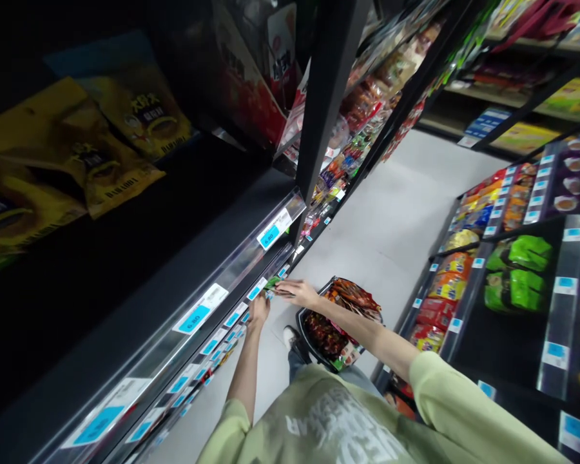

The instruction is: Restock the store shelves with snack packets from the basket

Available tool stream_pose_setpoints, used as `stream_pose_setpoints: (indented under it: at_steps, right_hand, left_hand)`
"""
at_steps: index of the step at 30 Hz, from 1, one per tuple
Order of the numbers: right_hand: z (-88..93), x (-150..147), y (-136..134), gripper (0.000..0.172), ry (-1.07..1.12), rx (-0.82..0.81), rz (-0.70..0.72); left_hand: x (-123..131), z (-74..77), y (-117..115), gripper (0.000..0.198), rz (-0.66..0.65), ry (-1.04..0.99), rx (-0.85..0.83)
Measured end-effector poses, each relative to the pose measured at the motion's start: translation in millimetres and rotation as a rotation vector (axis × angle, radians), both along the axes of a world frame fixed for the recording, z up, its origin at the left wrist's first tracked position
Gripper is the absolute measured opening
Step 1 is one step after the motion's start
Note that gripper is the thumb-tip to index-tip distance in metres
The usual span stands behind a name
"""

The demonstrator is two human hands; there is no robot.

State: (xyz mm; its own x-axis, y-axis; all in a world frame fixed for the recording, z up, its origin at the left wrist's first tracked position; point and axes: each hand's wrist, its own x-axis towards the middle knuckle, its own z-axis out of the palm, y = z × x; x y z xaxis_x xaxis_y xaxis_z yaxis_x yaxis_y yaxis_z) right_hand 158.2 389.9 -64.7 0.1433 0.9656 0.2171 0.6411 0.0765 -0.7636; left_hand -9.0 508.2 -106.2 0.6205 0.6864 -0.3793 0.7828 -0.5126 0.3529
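Note:
At the edge of a lower shelf on the left, my right hand (294,292) has its fingers closed on a small green packet (272,282). My left hand (260,309) is raised just beside it, against the strip of price tags (234,314). Its fingertips are partly hidden near the packet, and whether they grip anything cannot be made out. Below my right forearm stands a black basket (303,325) filled with packaged snacks (329,335) in red and brown wrappers.
Close on the left is a dark shelf (183,225) with yellow snack bags (84,151) and a price rail (200,316). More packets (367,116) line the shelves ahead. Across the pale floor (391,212), right-hand shelves hold green packs (524,274) and red packs (435,312).

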Motion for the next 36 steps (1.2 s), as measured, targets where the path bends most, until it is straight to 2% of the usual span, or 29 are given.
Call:
stream_pose_setpoints:
  at_steps: [2,6,11,14,20,26,32,36]
  right_hand:
    - [-5.0,-3.8,8.4,0.025,-0.037,0.014,0.078]
    - [-16.8,-13.2,29.2,0.024,-0.097,0.011,0.098]
    - [-25.3,-9.6,46.2,0.029,-0.207,-0.102,0.073]
    - [-25.1,-5.1,53.4,0.023,-0.221,-0.172,0.033]
    - [-15.2,-4.5,67.0,0.011,-0.267,-0.335,-0.021]
    - [-9.6,7.7,66.8,0.022,-0.261,-0.413,-0.040]
    - [-10.7,17.8,67.9,0.021,-0.203,-0.432,-0.025]
    - [-12.7,19.1,68.7,0.025,-0.123,-0.417,-0.066]
  left_hand:
    - [4.3,-8.5,0.7,0.027,-0.029,0.044,0.026]
    - [7.9,-17.7,0.9,0.029,-0.068,0.076,0.079]
    - [0.6,-14.8,-1.2,0.039,-0.160,0.021,0.117]
    - [-2.6,-11.4,-3.1,0.044,-0.189,-0.007,0.134]
    - [-3.6,-7.8,-5.8,0.043,-0.117,0.009,0.177]
    - [-4.8,-5.8,-8.8,0.041,-0.011,0.054,0.208]
    - [2.1,-3.0,-8.4,0.039,0.006,0.058,0.193]
    - [8.4,-2.9,-6.2,0.039,0.002,0.055,0.189]
